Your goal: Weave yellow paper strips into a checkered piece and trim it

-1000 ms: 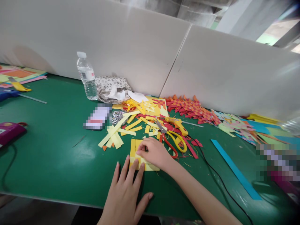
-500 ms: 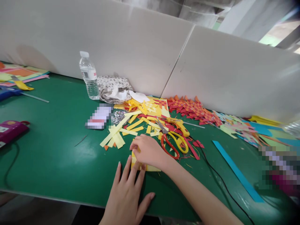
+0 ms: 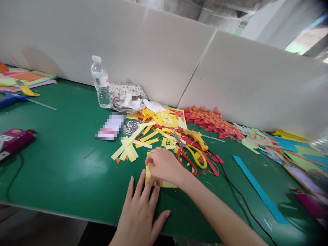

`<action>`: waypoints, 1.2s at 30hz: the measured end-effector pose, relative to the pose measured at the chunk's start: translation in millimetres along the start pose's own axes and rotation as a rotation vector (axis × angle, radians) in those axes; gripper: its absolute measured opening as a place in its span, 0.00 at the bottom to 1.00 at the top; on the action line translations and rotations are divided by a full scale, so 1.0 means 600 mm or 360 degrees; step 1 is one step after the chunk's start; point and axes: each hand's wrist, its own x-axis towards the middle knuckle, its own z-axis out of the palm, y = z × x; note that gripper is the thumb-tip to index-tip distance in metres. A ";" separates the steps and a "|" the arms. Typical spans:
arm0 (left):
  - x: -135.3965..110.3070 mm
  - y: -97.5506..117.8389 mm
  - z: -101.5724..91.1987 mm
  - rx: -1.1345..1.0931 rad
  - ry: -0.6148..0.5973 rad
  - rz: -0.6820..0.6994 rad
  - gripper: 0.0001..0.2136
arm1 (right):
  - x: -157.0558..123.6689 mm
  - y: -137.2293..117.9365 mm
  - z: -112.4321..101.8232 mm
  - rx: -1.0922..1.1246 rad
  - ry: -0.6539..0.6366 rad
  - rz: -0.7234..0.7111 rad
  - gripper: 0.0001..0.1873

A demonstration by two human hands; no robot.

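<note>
A yellow woven paper piece (image 3: 167, 184) lies flat on the green table (image 3: 64, 164), mostly covered by my hands. My left hand (image 3: 142, 201) is open, palm down, its fingertips resting on the paper's lower left part. Over the paper's upper part, my right hand (image 3: 164, 164) is curled with fingers bent and pressed together; what is pinched there is hidden under the hand. Just beyond are cut yellow paper strips (image 3: 128, 147). Red-and-yellow-handled scissors (image 3: 191, 152) lie right of my right hand, blades pointing away.
A yellow glue gun (image 3: 197, 138) with a black cord, a phone (image 3: 111, 126), a water bottle (image 3: 101, 85) and a patterned cloth (image 3: 128, 94) stand or lie behind. Woven red-orange paper pieces (image 3: 212, 121) line the partition. A blue strip (image 3: 260, 189) lies right; a purple device (image 3: 15, 141) left.
The view has shifted slightly, so the objects sit a little farther right. Both hands keep nearly the same pose on the yellow paper.
</note>
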 end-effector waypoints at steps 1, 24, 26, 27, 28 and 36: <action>0.000 0.000 0.000 -0.0002 -0.0005 -0.0002 0.26 | 0.000 0.000 0.000 0.0006 -0.0003 0.0002 0.10; -0.001 -0.006 -0.003 -0.0002 -0.0114 0.0100 0.28 | -0.005 0.013 0.007 0.0211 0.0029 -0.0017 0.10; 0.000 -0.006 -0.003 -0.0002 -0.0128 0.0109 0.28 | -0.004 0.014 0.008 0.0236 0.0025 -0.0021 0.10; 0.000 -0.006 -0.004 0.0004 -0.0132 0.0113 0.28 | -0.004 0.014 0.008 0.0251 0.0022 -0.0023 0.10; 0.001 -0.007 -0.004 0.0011 -0.0131 0.0110 0.28 | -0.005 0.015 0.009 0.0269 0.0026 -0.0025 0.10; -0.003 -0.006 0.004 0.0007 -0.0103 0.0110 0.30 | -0.025 0.048 0.011 0.0315 0.0183 0.0126 0.10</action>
